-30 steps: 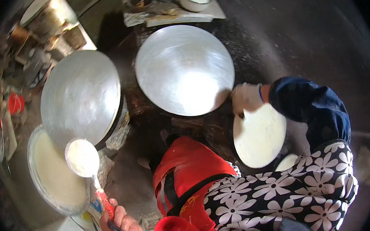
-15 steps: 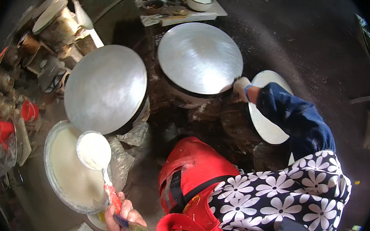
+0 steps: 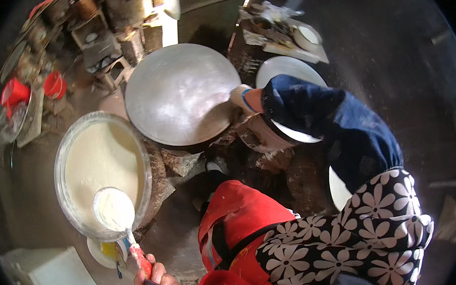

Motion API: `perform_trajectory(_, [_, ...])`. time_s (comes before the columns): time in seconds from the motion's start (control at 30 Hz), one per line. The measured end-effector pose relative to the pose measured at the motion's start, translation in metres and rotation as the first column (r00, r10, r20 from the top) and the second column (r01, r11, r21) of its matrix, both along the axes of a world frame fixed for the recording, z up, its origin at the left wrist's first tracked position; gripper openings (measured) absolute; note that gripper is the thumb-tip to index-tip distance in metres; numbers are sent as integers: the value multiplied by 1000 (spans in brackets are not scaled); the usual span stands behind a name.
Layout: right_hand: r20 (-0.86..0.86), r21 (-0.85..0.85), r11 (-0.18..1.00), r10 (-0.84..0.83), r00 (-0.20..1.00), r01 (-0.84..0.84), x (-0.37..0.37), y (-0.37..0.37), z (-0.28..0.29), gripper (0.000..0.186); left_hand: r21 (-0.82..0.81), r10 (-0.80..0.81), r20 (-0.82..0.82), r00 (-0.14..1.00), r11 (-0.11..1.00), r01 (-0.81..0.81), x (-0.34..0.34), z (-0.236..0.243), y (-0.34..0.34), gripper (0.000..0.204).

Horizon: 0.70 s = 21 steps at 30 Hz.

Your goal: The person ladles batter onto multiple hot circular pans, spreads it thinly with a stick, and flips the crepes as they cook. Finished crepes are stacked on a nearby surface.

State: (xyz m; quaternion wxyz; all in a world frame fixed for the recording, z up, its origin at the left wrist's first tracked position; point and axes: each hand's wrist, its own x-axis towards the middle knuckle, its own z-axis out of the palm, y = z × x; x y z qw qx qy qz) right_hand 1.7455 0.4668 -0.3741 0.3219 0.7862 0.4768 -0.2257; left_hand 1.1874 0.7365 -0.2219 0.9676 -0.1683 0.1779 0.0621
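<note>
My left hand (image 3: 156, 284) is wrapped round the red handle of a ladle (image 3: 114, 208). Its round bowl holds pale batter and sits over the near part of a wide tub (image 3: 62, 175) of the same batter. A narrow patterned strip crosses the hand; I cannot make out what it is. My right hand (image 3: 241, 100), in a pale knit glove, is at the right rim of a large round metal griddle (image 3: 179, 92). Its fingers look curled, and anything in them is hidden. A second griddle (image 3: 290, 70) lies partly behind my dark blue sleeve.
Beyond the second griddle, a board (image 3: 296, 53) carries a white pot (image 3: 306, 37) and clutter. Red plastic containers (image 3: 14, 92) stand at far left, below a small stove (image 3: 99, 47). A white box (image 3: 66, 284) is at lower left. Part of a white disc (image 3: 339, 189) shows beside my right arm.
My right hand has moved left from the right-hand griddle to the left griddle's rim. The ladle is now nearer the tub's front edge. The whole view has shifted and turned.
</note>
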Motion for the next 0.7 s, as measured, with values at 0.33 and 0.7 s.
perform_trajectory(0.33, [414,-38,878,448,792,-477,288,104,-67,35,434,507,-757,412,862,-263,45,21,-84,44])
perform_trajectory(0.7, [-363,455,494,862,353,-741,-76,268,23,33,116,706,-226,672,704,-700,49,4,-125,54])
